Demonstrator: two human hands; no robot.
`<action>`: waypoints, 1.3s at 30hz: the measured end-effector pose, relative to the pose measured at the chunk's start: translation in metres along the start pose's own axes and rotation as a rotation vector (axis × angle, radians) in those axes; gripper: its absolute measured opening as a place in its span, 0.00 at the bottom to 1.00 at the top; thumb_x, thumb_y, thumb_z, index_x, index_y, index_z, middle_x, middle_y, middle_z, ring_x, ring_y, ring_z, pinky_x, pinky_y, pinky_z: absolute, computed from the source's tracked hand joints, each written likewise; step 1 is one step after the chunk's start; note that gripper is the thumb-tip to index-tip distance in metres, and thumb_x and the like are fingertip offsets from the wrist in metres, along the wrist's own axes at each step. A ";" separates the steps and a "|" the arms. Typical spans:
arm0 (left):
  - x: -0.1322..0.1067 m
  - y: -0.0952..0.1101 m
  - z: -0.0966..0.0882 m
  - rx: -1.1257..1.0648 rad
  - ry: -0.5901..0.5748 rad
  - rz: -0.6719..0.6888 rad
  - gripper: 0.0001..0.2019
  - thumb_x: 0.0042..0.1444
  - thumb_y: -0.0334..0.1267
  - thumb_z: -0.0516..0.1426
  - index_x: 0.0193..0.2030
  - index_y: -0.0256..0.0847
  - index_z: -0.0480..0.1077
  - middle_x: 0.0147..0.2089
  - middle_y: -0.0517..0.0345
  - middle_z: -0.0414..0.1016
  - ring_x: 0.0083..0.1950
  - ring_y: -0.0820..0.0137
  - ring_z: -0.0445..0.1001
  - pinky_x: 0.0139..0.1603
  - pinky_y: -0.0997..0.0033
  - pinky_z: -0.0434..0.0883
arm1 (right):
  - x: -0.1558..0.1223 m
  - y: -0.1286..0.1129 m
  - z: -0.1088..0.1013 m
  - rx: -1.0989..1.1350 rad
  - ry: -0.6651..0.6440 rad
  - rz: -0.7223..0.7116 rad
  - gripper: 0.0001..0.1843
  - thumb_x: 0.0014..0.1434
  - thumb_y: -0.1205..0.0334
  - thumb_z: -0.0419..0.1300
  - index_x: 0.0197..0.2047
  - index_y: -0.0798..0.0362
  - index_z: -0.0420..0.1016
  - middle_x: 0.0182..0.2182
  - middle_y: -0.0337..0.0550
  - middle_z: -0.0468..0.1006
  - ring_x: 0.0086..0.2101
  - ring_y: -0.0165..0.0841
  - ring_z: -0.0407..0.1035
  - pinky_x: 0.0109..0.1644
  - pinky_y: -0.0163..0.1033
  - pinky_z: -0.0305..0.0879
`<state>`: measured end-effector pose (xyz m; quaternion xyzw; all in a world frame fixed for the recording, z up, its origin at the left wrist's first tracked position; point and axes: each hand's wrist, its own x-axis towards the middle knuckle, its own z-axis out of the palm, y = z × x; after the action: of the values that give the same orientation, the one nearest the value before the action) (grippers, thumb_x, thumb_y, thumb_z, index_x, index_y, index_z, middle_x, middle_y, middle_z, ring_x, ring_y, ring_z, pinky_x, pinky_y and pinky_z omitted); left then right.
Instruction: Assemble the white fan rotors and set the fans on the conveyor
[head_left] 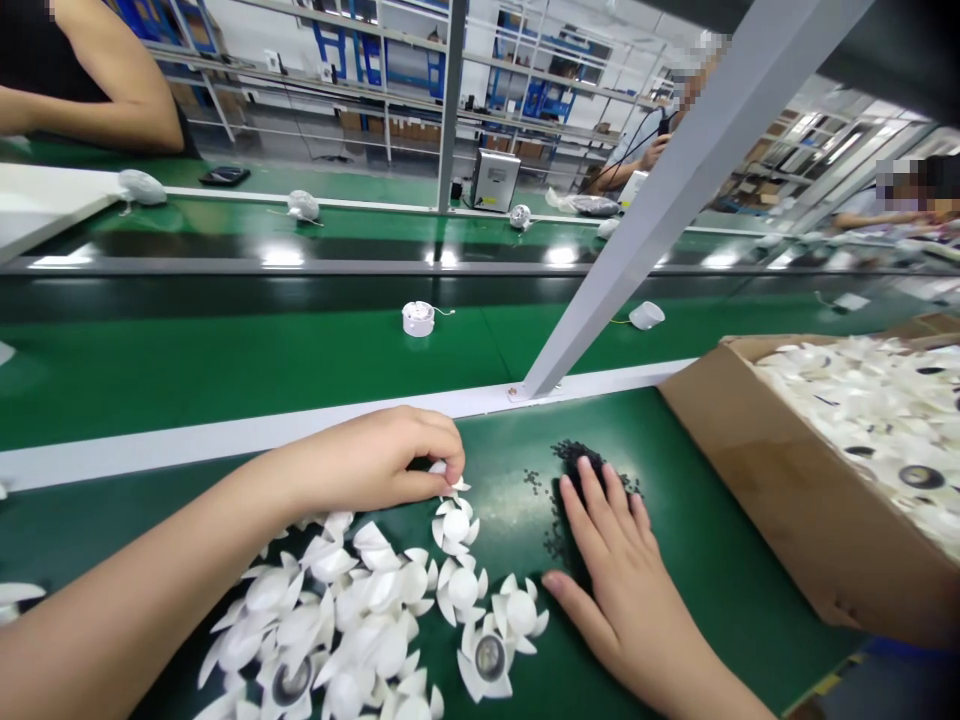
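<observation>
My left hand (375, 460) is curled with fingertips pinched on a small white fan blade (448, 478) at the top of a spread of several white fan blades (375, 620) on the green table. My right hand (615, 570) lies flat, fingers stretched out, on a heap of tiny black parts (574, 458) on the table.
An open cardboard box (780, 480) full of white fan blades stands at the right. A slanted grey post (645, 220) is bolted to the white strip. Beyond it, a green conveyor belt (225, 370) carries white round housings (418, 318). Other people sit across the line.
</observation>
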<state>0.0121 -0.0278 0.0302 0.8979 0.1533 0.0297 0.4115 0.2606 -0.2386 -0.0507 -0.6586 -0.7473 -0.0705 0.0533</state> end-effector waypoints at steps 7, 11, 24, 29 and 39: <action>0.000 0.001 0.008 0.087 0.053 0.051 0.06 0.56 0.28 0.56 0.34 0.41 0.73 0.42 0.60 0.72 0.41 0.73 0.71 0.42 0.74 0.65 | 0.000 -0.001 -0.002 0.005 -0.005 -0.006 0.43 0.68 0.48 0.50 0.77 0.53 0.36 0.74 0.59 0.40 0.71 0.59 0.36 0.62 0.73 0.56; 0.001 0.000 0.009 0.192 0.092 0.081 0.07 0.56 0.26 0.54 0.34 0.41 0.72 0.41 0.60 0.71 0.40 0.73 0.69 0.40 0.74 0.64 | 0.001 -0.002 -0.004 0.008 -0.035 -0.082 0.42 0.67 0.46 0.52 0.76 0.50 0.41 0.74 0.57 0.39 0.71 0.61 0.35 0.62 0.73 0.55; -0.011 0.001 -0.012 0.333 0.038 -0.091 0.11 0.59 0.39 0.60 0.48 0.50 0.77 0.50 0.61 0.76 0.54 0.65 0.72 0.51 0.68 0.67 | 0.000 0.028 -0.010 0.283 0.312 0.042 0.09 0.64 0.66 0.58 0.48 0.51 0.73 0.41 0.47 0.76 0.43 0.39 0.72 0.48 0.46 0.69; -0.013 -0.016 -0.015 0.174 -0.027 -0.135 0.23 0.53 0.46 0.65 0.57 0.54 0.73 0.59 0.62 0.73 0.59 0.64 0.70 0.58 0.68 0.66 | 0.002 0.028 -0.012 0.264 0.208 -0.039 0.06 0.65 0.67 0.58 0.44 0.51 0.75 0.39 0.44 0.77 0.40 0.37 0.72 0.46 0.44 0.66; -0.006 -0.032 -0.005 0.048 0.008 -0.069 0.27 0.50 0.46 0.68 0.59 0.51 0.73 0.60 0.58 0.74 0.60 0.63 0.69 0.59 0.68 0.66 | 0.023 0.022 -0.021 0.007 0.108 -0.164 0.12 0.69 0.65 0.50 0.37 0.53 0.73 0.33 0.44 0.75 0.34 0.36 0.69 0.39 0.43 0.56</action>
<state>-0.0028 -0.0066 0.0096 0.9016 0.1864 0.0155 0.3899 0.2790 -0.2167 -0.0256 -0.5901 -0.7951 -0.1073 0.0899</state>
